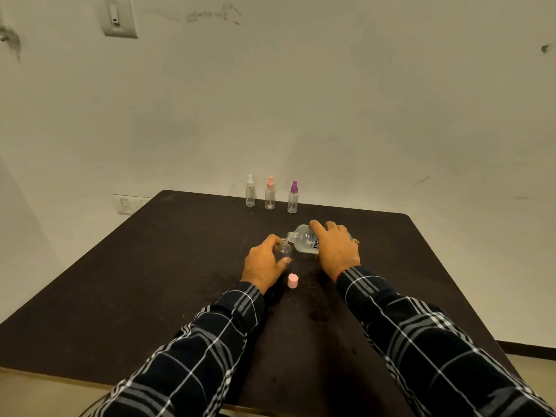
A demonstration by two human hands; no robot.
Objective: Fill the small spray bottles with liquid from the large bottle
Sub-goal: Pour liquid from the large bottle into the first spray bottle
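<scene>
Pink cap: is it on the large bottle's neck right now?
No, the pink cap stands on the table between the wrists, while the large bottle, tilted in the right hand, has a bare open neck.

Three spray bottles set in row at far edge of desk, close before wall: left spray bottle, middle spray bottle, right spray bottle. Small open bottle stood at desk centre, held in left grip. Large bottle tipped just right of it, held in right grip, mouth set at small bottle's neck. Loose cap laid on near side of small open bottle, between wrists. Wall socket placed left of desk's far corner.
</scene>
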